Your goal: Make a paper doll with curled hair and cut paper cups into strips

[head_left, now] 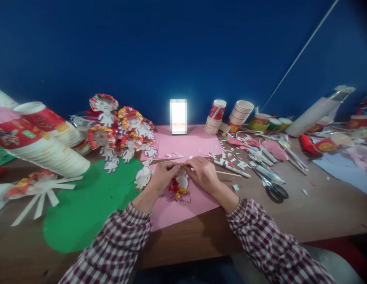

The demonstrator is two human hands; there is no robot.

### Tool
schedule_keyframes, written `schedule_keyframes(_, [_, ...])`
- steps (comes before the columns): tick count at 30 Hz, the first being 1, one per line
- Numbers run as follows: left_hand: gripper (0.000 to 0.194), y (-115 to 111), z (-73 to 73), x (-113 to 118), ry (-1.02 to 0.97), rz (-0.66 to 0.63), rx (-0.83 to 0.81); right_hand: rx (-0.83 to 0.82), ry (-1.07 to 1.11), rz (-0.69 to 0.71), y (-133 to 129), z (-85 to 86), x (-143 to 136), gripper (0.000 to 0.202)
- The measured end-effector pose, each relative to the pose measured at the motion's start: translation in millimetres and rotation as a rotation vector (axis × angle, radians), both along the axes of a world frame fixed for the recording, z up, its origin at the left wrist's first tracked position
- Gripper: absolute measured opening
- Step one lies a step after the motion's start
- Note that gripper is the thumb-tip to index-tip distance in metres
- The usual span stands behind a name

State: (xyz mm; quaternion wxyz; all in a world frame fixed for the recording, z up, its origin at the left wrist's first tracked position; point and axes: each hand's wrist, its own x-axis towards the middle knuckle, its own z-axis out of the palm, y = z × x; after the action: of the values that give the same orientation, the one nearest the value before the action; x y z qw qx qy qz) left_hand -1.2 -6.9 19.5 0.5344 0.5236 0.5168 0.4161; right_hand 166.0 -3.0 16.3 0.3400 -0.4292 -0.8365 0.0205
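Over a pink sheet of paper (198, 201), both hands are closed on one small paper-cup craft (181, 182). It has a white middle and red and yellow strips that look folded or curled round it. My left hand (163, 174) pinches its upper left side, with thumb and fingertips together. On the other side, my right hand (203, 172) pinches the top edge close to the left fingertips. The fingers hide much of its upper part. A white paper cut-out figure (143, 174) lies just left of my left hand.
Finished-looking cup-and-figure crafts (103, 106) stand behind a green sheet (91, 213). Stacked paper cups (47, 148) lean at the left. Black-handled scissors (275, 191), a marker pen (232, 169) and paper scraps lie right. A bright, blurred-out screen (178, 116) stands by the blue wall.
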Motion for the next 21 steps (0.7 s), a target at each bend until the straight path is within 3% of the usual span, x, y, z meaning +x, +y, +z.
schedule_keyframes(10, [0.039, 2.1, 1.0, 0.2, 0.119, 0.029, 0.091, 0.008, -0.038, 0.006, -0.5, 0.6, -1.1, 0.012])
schedule_keyframes(21, [0.028, 3.6, -5.3, -0.3, 0.097, 0.062, 0.070, -0.018, -0.054, 0.003, 0.1, -1.6, -1.3, 0.012])
